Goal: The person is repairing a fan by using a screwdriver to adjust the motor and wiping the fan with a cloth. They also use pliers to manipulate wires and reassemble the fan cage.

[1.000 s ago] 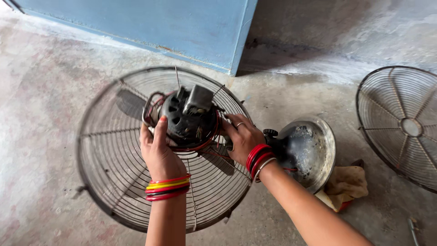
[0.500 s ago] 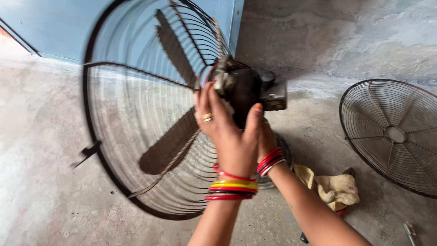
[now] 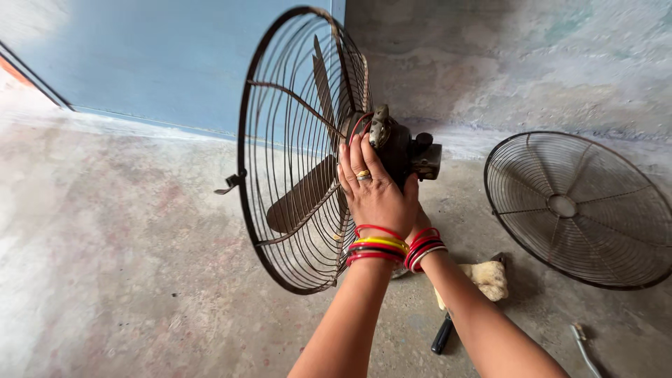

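1. The left hand rose from the bottom of the frame, forearm nearly upright, fingers spread and pressed flat against the back of the fan motor.
2. The right hand sat almost wholly hidden behind the left wrist; whether it gripped anything could not be told.
3. The fan, its wire guard upright on edge with dark blades inside, stood held above the concrete floor, before a blue door.
4. A loose second guard lay well apart to the right.
5. A cream cloth and a black-handled tool lay near the right forearm.
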